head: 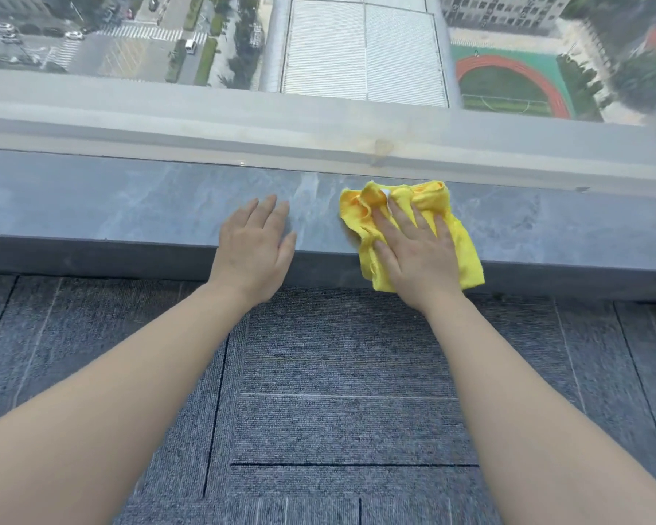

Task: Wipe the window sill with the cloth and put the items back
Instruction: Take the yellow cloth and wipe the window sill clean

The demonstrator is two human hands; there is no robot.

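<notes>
A grey marbled window sill (129, 206) runs across the view below the glass. A crumpled yellow cloth (428, 200) lies on the sill right of centre, its lower edge hanging over the front edge. My right hand (413, 252) presses flat on the cloth with fingers spread. My left hand (256, 240) rests palm down on the bare sill just left of the cloth, fingers apart, holding nothing. No other items are on the visible part of the sill.
The window pane (356, 51) rises behind the sill with a pale frame ledge (243, 123) at its foot. Grey carpet tiles (338, 392) cover the floor below the sill's front edge.
</notes>
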